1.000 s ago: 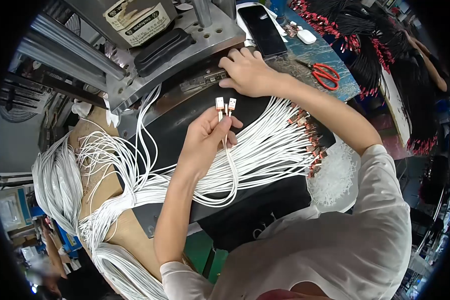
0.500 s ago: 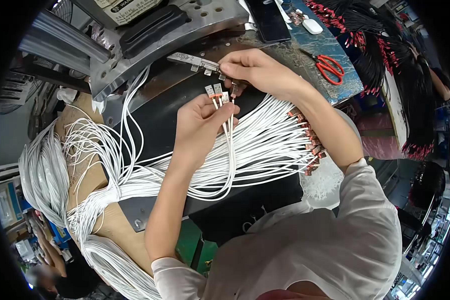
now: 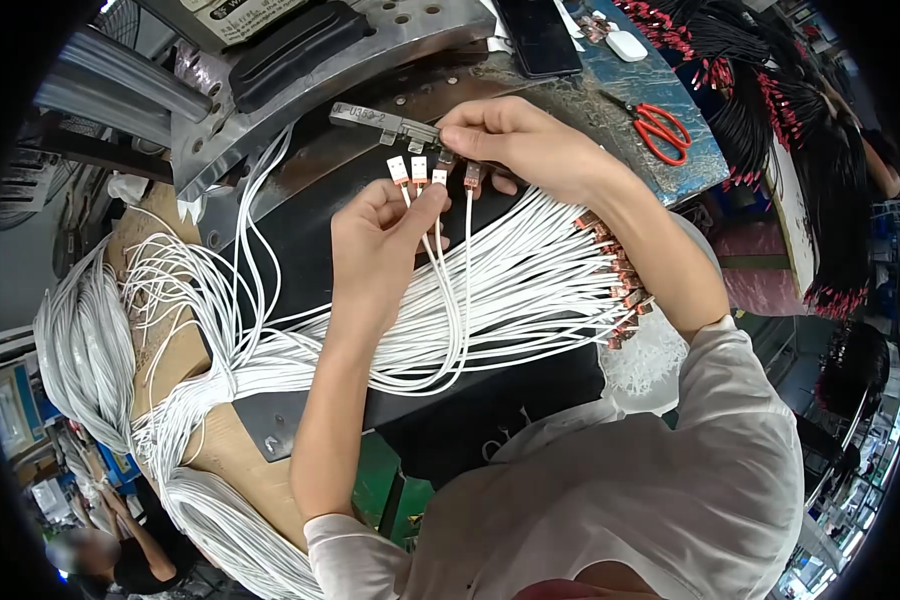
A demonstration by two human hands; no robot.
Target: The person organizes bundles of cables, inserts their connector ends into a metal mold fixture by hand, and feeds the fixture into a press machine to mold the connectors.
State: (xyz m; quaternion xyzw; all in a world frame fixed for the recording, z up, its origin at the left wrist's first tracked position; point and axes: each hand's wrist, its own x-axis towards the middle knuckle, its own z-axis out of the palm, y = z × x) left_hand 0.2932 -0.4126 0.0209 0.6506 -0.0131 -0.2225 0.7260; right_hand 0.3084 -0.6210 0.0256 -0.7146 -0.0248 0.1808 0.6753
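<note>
My left hand (image 3: pixel 375 240) is closed around several white USB cables, whose metal plugs (image 3: pixel 419 168) with orange bases stick up past the fingers. My right hand (image 3: pixel 530 145) pinches the right end of a slotted metal bar (image 3: pixel 365 117) with lettering stamped on it. Small metal tabs hang along the bar's lower edge. Another USB plug (image 3: pixel 472 176) is at the fingertips of my right hand, its cable running down; whether it joins the bar is hidden. Beneath both hands a thick bundle of white cables (image 3: pixel 470 300) spreads across a black surface, plug ends to the right.
Red-handled pliers (image 3: pixel 660 133) and a dark phone (image 3: pixel 537 38) lie on the blue worktop at upper right. A heavy metal machine base (image 3: pixel 200 150) stands at the back left. Coiled white cables (image 3: pixel 88 345) hang at the left edge. Another person is at lower left.
My left hand has moved slightly left with its cables, and their plugs have spread apart. One plug now sits separately at my right fingertips. The bar has tilted and shifted slightly left.
</note>
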